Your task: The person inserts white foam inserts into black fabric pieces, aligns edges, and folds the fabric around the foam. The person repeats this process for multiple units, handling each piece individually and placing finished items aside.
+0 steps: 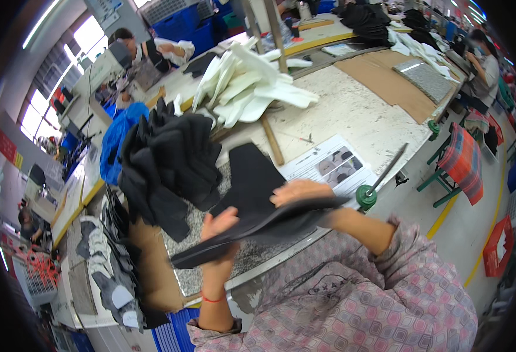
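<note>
Nearest, wearing a grey-and-pink smock with a rounded-square print (375,287) and a thin red cord (212,299) around the left wrist. Raised over the bench edge, across the left hand (220,224) and the right hand (302,190), a long, curved black piece of sheet material (275,227). Well apart from each other, both at that one piece: on the left, with fingers pointing up beyond it; on the right, with fingers over its upper edge. Blurred and partly covered, so cannot tell whether closed on it. Low at the left, below the bench, a ribbed blue plastic crate (176,331). Just beyond the raised piece, lying flat and partly over a speckled grey slab (178,258), a black panel with a squared end (249,167). To its left, a heaped fan of black shaped pieces (170,152); nearer the left rim, a row of grey and white pieces (105,270). To the right, a white printed sheet with small photos (334,164) and a green round knob (366,197) with a metal rod. Farther, a wooden handle (272,141), a bright blue plastic bag (120,138) and a pile of white shaped pieces (252,82). Beyond, at the right, a stool draped with orange plaid cloth (460,164); farthest, seated at other benches, co-workers (158,53).
</note>
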The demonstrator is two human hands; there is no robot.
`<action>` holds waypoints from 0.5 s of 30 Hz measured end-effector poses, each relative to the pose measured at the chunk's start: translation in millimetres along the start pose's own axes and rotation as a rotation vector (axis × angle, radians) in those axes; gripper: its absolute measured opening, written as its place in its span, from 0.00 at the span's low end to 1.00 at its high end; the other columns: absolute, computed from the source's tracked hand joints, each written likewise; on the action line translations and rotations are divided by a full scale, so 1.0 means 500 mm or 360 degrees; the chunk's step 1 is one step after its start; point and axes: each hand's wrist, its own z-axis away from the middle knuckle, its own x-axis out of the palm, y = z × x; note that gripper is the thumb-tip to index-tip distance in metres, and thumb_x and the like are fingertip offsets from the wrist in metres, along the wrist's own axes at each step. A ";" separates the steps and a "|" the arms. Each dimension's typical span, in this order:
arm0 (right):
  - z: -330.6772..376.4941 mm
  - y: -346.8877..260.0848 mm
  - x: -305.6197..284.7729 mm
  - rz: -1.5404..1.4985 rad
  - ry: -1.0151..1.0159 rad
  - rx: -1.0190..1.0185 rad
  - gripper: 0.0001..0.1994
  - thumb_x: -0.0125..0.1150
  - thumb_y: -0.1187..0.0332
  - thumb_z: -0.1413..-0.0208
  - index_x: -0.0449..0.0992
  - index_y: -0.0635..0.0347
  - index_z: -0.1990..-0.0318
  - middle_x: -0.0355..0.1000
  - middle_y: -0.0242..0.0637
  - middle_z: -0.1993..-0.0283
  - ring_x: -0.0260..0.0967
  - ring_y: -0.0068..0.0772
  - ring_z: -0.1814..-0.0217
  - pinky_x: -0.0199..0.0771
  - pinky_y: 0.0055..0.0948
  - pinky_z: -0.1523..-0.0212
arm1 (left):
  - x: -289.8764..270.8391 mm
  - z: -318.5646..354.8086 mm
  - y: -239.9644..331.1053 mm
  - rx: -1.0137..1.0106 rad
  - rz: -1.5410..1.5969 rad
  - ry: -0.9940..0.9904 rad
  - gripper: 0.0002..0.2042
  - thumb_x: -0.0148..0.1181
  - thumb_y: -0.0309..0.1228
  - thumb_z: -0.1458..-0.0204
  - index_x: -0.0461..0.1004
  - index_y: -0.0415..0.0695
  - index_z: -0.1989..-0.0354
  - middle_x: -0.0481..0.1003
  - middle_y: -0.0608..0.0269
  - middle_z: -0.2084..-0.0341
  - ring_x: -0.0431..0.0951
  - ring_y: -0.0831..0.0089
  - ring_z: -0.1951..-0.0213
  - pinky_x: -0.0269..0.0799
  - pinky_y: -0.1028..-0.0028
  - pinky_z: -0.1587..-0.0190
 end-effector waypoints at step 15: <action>0.099 -0.005 0.034 -0.0635 -0.0654 0.0757 0.18 0.50 0.85 0.58 0.80 0.58 0.61 0.75 0.40 0.51 0.69 0.41 0.43 0.67 0.38 0.43 | 0.029 0.029 -0.121 -0.0280 -0.1005 -0.0463 0.19 0.57 0.31 0.49 0.71 0.34 0.49 0.71 0.46 0.49 0.70 0.55 0.45 0.58 0.61 0.40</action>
